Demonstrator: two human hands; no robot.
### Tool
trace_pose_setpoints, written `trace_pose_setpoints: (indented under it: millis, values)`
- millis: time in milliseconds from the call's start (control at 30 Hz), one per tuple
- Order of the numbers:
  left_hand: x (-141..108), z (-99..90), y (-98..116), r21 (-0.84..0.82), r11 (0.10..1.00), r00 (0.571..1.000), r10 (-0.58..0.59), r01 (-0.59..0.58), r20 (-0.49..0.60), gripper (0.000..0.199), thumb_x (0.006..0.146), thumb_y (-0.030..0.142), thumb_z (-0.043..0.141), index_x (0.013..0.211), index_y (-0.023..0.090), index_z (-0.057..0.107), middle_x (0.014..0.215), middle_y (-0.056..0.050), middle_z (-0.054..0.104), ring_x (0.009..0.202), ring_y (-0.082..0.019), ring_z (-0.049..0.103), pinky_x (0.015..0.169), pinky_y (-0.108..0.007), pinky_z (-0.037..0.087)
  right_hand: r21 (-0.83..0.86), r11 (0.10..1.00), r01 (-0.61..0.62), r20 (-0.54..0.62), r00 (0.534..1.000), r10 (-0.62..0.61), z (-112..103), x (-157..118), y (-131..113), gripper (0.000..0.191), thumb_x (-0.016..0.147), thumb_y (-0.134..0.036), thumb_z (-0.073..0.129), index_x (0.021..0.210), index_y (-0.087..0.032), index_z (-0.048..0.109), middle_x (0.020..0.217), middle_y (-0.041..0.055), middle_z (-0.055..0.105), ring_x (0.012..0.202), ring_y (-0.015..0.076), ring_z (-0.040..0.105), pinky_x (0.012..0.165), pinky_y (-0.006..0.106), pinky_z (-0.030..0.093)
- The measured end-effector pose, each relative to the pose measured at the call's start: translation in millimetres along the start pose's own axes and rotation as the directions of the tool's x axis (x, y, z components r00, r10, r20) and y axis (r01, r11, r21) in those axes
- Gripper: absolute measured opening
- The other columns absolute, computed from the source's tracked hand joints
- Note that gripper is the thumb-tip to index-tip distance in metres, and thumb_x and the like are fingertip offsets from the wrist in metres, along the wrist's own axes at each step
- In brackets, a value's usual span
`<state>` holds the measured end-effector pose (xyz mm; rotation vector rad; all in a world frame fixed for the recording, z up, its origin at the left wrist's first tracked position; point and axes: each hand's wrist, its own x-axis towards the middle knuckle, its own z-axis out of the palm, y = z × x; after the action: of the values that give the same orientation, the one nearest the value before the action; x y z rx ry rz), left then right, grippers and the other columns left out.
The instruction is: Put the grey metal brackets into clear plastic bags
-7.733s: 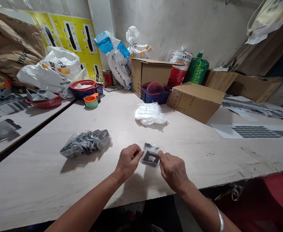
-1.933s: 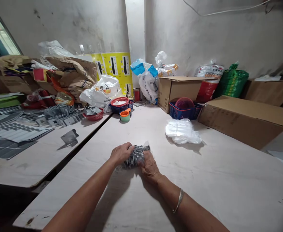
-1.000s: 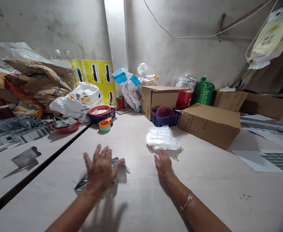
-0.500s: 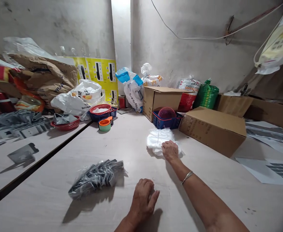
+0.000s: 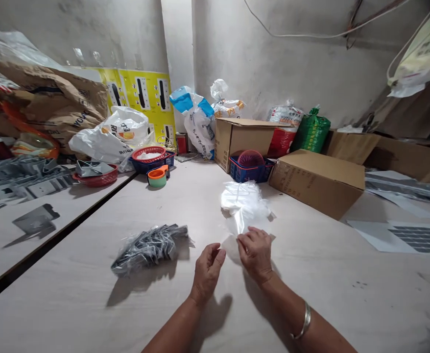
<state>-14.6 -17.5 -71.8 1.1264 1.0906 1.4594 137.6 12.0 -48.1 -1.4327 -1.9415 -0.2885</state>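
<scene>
My right hand [image 5: 255, 252] pinches the near end of a thin clear plastic bag [image 5: 241, 223], which stretches back over a stack of clear bags [image 5: 239, 196] on the table. Beside the bag's near left corner is my left hand [image 5: 208, 269], its thumb and fingers apart with nothing visible between them. To the left of my hands, a clear bag filled with grey metal pieces [image 5: 151, 249] lies on its side.
An orange and green tape roll [image 5: 157, 177] and a blue basket [image 5: 251, 171] stand further back. Cardboard boxes [image 5: 318, 181] are at the right. Grey metal brackets [image 5: 27, 179] and a red basket [image 5: 97, 177] lie left of the dark table gap [image 5: 64, 228].
My right hand has drawn a clear bag from the stack towards me. My left hand has moved forward near it, its fingers raised. The camera view has tilted down slightly.
</scene>
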Motion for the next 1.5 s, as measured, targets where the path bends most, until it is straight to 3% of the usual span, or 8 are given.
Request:
trace_pose_setpoints:
  millis: [267, 400, 633, 800, 1033, 1233, 1333, 1500]
  values:
    - [4.0, -6.0, 4.7, -0.236, 0.961, 0.974, -0.179, 0.143, -0.138, 0.031, 0.061, 0.033, 0.072, 0.077, 0.017, 0.052, 0.061, 0.005, 0.057, 0.054, -0.009, 0.055, 0.052, -0.019, 0.043, 0.434, 0.855, 0.283, 0.130, 0.920, -0.371, 0.2, -27.5, -40.1, 0.016, 0.079, -0.029, 0.052, 0.089, -0.022, 0.063, 0.085, 0.0042, 0.062, 0.092, 0.0196, 0.053, 0.087, 0.036, 0.037]
    - [4.2, -2.4, 13.8, -0.355, 0.920, 0.968, -0.223, 0.169, -0.115, 0.037, 0.056, 0.027, 0.075, 0.085, 0.016, 0.055, 0.068, 0.001, 0.064, 0.055, -0.011, 0.059, 0.054, -0.023, 0.046, 0.270, 0.958, 0.096, 0.116, 0.984, -0.132, 2.2, -23.7, -12.7, 0.033, 0.082, -0.035, 0.050, 0.109, -0.017, 0.057, 0.104, 0.0109, 0.059, 0.105, 0.0242, 0.048, 0.088, 0.039, 0.036]
    - [7.7, -5.9, 0.5, -0.311, 0.940, 0.961, -0.203, 0.137, -0.189, 0.040, 0.057, 0.026, 0.077, 0.088, 0.015, 0.054, 0.071, -0.001, 0.065, 0.058, -0.012, 0.061, 0.056, -0.024, 0.049, 0.047, 0.997, 0.055, 0.339, 0.938, -0.067, 5.5, -21.9, 6.6, 0.033, 0.076, -0.042, 0.058, 0.104, -0.024, 0.059, 0.112, 0.0082, 0.056, 0.118, 0.0280, 0.038, 0.094, 0.043, 0.029]
    - [9.7, -9.0, 0.9, -0.337, 0.915, 0.934, -0.298, 0.221, -0.196, 0.036, 0.059, 0.035, 0.075, 0.079, 0.014, 0.052, 0.063, -0.001, 0.065, 0.053, -0.014, 0.062, 0.050, -0.025, 0.049, -0.155, 0.982, -0.109, 0.268, 0.952, 0.148, 7.6, -17.2, 23.8, 0.033, 0.081, -0.042, 0.052, 0.106, -0.022, 0.060, 0.115, 0.0125, 0.055, 0.114, 0.0300, 0.040, 0.089, 0.044, 0.031]
    - [8.8, -20.0, 18.0, -0.412, 0.843, 0.916, -0.399, 0.346, -0.046, 0.028, 0.065, 0.025, 0.067, 0.084, 0.016, 0.047, 0.072, -0.009, 0.070, 0.064, -0.026, 0.067, 0.056, -0.036, 0.052, -0.341, 0.823, -0.454, 0.064, 0.862, 0.503, 4.5, -8.8, 51.8, 0.046, 0.084, -0.051, 0.044, 0.111, -0.018, 0.059, 0.114, 0.0169, 0.052, 0.101, 0.0323, 0.048, 0.079, 0.048, 0.038]
    - [6.4, -35.9, 37.6, -0.154, 0.928, 0.924, -0.298, 0.339, 0.239, 0.028, 0.073, 0.025, 0.061, 0.097, 0.014, 0.052, 0.082, -0.012, 0.070, 0.062, -0.023, 0.067, 0.047, -0.026, 0.048, 0.231, 0.971, -0.061, -0.004, 0.998, 0.063, -8.0, -4.4, 44.1, 0.044, 0.082, -0.047, 0.051, 0.116, -0.019, 0.056, 0.125, 0.0127, 0.048, 0.121, 0.0293, 0.037, 0.099, 0.048, 0.032]
    - [7.9, -40.2, 62.5, 0.008, 0.950, 0.858, -0.287, 0.313, 0.425, 0.028, 0.074, 0.026, 0.060, 0.098, 0.014, 0.053, 0.084, -0.013, 0.069, 0.059, -0.023, 0.067, 0.037, -0.020, 0.042, 0.639, 0.769, -0.016, 0.183, 0.974, -0.131, -20.5, -4.6, 31.5, 0.067, 0.073, -0.055, 0.060, 0.130, -0.025, 0.042, 0.135, 0.0086, 0.041, 0.128, 0.0267, 0.031, 0.105, 0.045, 0.029]
    - [18.8, -27.7, 104.8, 0.111, 0.924, 0.685, -0.348, 0.366, 0.640, 0.033, 0.072, 0.028, 0.064, 0.101, 0.014, 0.057, 0.087, -0.014, 0.068, 0.054, -0.022, 0.065, 0.035, -0.019, 0.040, 0.877, 0.361, -0.317, 0.438, 0.836, -0.329, -31.6, -11.1, 13.8, 0.081, 0.059, -0.054, 0.072, 0.129, -0.026, 0.044, 0.122, 0.0073, 0.055, 0.112, 0.0252, 0.050, 0.096, 0.042, 0.039]
